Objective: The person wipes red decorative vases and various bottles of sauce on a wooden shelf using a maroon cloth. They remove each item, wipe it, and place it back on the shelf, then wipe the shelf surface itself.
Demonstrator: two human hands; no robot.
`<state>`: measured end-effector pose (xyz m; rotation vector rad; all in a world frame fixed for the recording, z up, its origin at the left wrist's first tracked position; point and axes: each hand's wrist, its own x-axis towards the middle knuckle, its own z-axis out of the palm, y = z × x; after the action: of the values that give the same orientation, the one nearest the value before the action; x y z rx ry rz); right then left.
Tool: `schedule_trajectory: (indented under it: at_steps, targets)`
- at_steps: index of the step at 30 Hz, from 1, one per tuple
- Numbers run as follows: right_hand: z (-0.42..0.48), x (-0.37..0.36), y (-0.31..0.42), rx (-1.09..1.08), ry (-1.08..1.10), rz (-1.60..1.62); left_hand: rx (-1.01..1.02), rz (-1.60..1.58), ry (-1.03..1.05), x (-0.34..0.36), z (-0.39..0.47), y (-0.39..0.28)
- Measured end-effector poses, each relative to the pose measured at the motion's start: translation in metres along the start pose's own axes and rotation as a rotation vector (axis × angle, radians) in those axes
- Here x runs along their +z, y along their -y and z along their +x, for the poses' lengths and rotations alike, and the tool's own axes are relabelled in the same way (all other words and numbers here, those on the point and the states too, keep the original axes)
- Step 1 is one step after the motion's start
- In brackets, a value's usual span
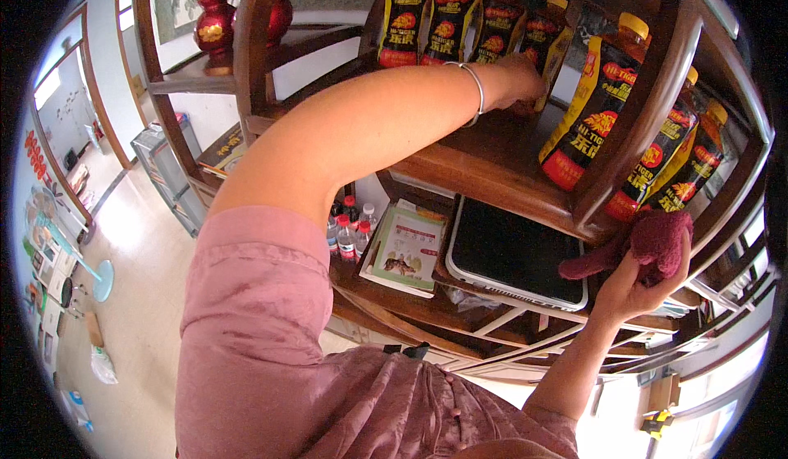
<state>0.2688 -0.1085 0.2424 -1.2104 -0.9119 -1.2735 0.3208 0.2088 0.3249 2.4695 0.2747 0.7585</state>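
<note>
My left hand (514, 83), with a silver bangle at its wrist, reaches onto the upper wooden shelf (486, 157). It is at the lower part of a yellow-capped Hi-Tiger drink bottle (542, 34); whether the fingers grip it is hidden. Several like bottles stand in a row left of it. To the right, another large bottle (594, 108) leans in view beside the shelf post, with more bottles (692, 170) beyond the post. My right hand (646, 280) holds a bunched dark-red cloth (659, 243) below those bottles, one end hanging out to the left.
Under the shelf lie books (406, 247), a black-topped device with a white rim (517, 250) and small red-capped bottles (348, 234). Red gourd ornaments (215, 19) stand at upper left. A grey rack (169, 170) and a light-blue fan (104, 280) are on the floor at left.
</note>
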Motion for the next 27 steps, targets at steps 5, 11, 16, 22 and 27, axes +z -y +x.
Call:
schedule_trajectory:
  at_steps: [5, 11, 16, 22, 27]
  targets:
    - [-0.001, -0.002, -0.006, -0.004, 0.003, -0.026, -0.235, -0.095, 0.1, 0.0, 0.005, -0.009]
    - [0.0, 0.007, 0.002, 0.037, -0.061, -0.002, -0.096, -0.262, 0.089, -0.019, -0.007, 0.002]
    - [0.001, 0.003, 0.003, 0.01, 0.016, -0.037, 0.078, -0.405, 0.439, -0.056, -0.049, -0.052]
    - [0.004, 0.001, 0.007, 0.03, 0.057, -0.119, 0.301, -0.653, 0.68, -0.079, -0.091, -0.078]
    - [0.007, 0.0, 0.012, 0.035, 0.078, -0.128, 0.233, -0.813, 0.609, -0.058, -0.11, -0.087]
